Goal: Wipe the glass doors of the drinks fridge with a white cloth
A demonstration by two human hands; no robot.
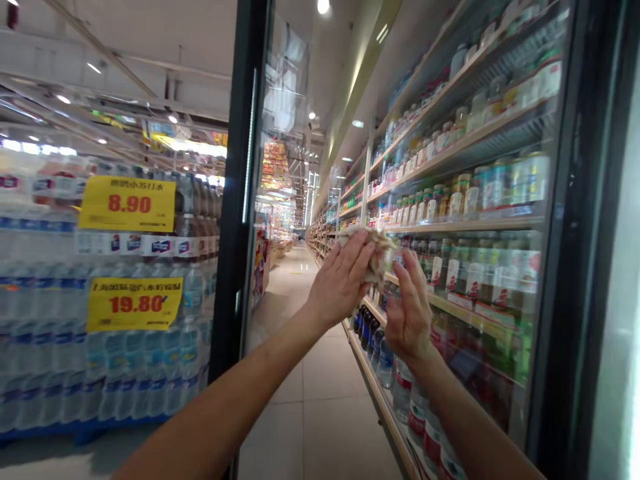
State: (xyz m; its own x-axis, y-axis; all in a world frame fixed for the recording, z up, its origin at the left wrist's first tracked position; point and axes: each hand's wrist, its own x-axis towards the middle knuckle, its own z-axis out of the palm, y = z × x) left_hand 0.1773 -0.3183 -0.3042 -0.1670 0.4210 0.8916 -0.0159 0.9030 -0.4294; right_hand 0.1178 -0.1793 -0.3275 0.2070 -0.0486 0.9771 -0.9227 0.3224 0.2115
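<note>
My left hand [343, 277] presses a crumpled, pale cloth [379, 263] against the glass of a tall cooler door, its fingers laid over the cloth. Just to the right, my right hand [411, 307] is raised with its fingers apart and nothing in it. It is close to the glass; whether it touches is unclear. A black door frame [225, 267] borders the pane on the left. Through or reflected in the glass are shelves of bottled drinks [470, 200] and a long aisle floor [300, 373].
At left stand stacked packs of bottled water [140, 353] on a blue pallet [90, 433]. Two yellow price signs hang there, an upper sign [127, 220] and a lower sign [135, 322]. A dark frame edge [575, 267] runs up the right side.
</note>
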